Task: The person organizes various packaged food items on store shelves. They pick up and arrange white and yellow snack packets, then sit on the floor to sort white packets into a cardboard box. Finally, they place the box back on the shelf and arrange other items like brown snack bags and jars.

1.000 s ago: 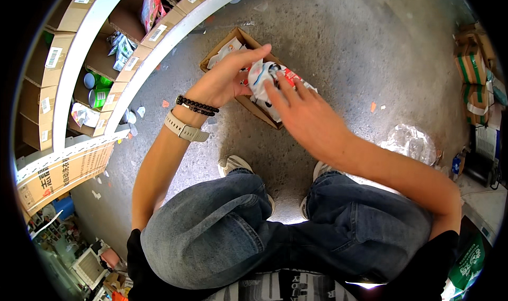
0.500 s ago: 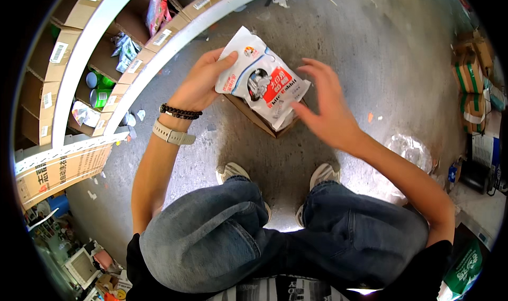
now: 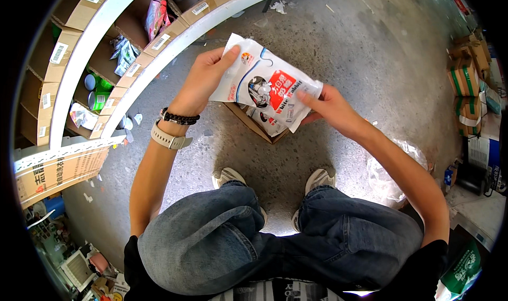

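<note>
A white candy bag with red and blue print is stretched out between my two hands, printed side up. My left hand pinches its upper left edge, thumb on top. At the lower right corner, my right hand is closed on the bag with the thumb over it and the fingers partly hidden beneath. Below it on the floor stands an open cardboard box, mostly covered by the bag. Inside that box, part of another similar white bag shows.
At the left, a white-edged shelf rack holds cardboard bins with green cans and pouches. A clear plastic bag lies right of my feet. Strapped cardboard boxes are stacked at the far right. Paper scraps litter the concrete floor.
My right hand has moved in from beside the bag and taken hold of its lower right corner. The bag is tilted slightly differently, and more of the bag in the box shows.
</note>
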Motion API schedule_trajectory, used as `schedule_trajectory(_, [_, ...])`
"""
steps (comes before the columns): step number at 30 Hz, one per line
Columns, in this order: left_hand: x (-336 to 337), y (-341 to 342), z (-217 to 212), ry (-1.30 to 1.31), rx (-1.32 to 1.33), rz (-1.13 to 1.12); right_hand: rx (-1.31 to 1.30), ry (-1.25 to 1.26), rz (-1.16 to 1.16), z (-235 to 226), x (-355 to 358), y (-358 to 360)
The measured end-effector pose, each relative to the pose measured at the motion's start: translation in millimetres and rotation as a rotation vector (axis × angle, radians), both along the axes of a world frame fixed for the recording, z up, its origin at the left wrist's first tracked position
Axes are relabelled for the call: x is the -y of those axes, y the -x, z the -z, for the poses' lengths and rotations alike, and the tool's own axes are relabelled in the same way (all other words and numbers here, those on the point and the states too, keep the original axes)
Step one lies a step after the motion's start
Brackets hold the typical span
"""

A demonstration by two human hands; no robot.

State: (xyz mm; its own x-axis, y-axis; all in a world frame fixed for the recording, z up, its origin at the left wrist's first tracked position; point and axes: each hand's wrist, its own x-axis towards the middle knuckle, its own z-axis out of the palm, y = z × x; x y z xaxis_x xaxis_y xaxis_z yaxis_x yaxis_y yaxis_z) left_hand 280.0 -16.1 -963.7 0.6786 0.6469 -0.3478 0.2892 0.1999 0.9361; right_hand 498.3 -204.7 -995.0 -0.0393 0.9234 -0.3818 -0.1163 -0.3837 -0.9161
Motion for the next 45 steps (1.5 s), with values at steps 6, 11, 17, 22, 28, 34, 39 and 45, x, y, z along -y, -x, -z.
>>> schedule_trajectory(6, [-1,0,10,0.007,0.055,-0.078,-0.125,0.069,0.079,-7,-3,-1])
schedule_trajectory(11, [-5,2,12,0.024,0.129,-0.191,-0.162,-0.024,0.224,-9,-7,-3])
schedule_trajectory(17, [-16,14,1,-0.037,0.150,-0.155,0.044,-0.119,0.080,-21,-7,-11])
schedule_trajectory(22, [-5,4,2,0.045,0.161,-0.152,0.270,-0.158,0.316,7,-18,6])
schedule_trajectory(28, [-3,6,-3,0.137,0.181,-0.120,0.015,-0.049,0.237,5,-22,-9])
schedule_trajectory(34, [-2,6,-1,0.158,0.194,-0.134,0.073,-0.027,0.261,8,-20,-12])
schedule_trajectory(39, [-13,9,8,-0.112,0.125,-0.177,0.003,-0.027,0.376,0,-19,-15])
schedule_trajectory(45, [-7,-1,-3,-0.203,0.122,-0.255,-0.090,-0.030,0.424,3,-21,-17])
